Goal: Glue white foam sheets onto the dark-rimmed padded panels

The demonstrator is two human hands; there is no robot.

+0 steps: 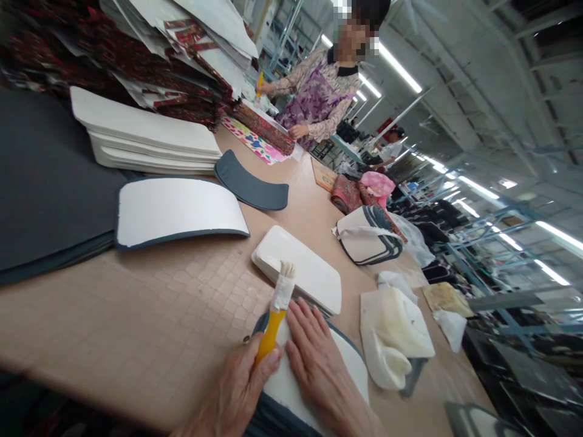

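Observation:
My left hand (239, 379) is closed around the yellow handle of a paintbrush (272, 328), its whitish bristles pointing up and away from me. My right hand (312, 346) lies flat, fingers stretched out, on a white panel (285, 388) with dark blue edging. Part of that panel is hidden under both hands. Just beyond my fingers sits a small stack of white rounded boards (305, 267); the brush tip overlaps it in view, and whether they touch I cannot tell.
Left of centre lie a white panel with dark edging (180, 209), a curved dark blue piece (252, 181) and a stack of white boards (150, 136). A tied bundle (364, 237) and a crumpled whitish cloth (387, 334) lie right. Across the table (182, 315) another person (319, 91) holds a yellow brush.

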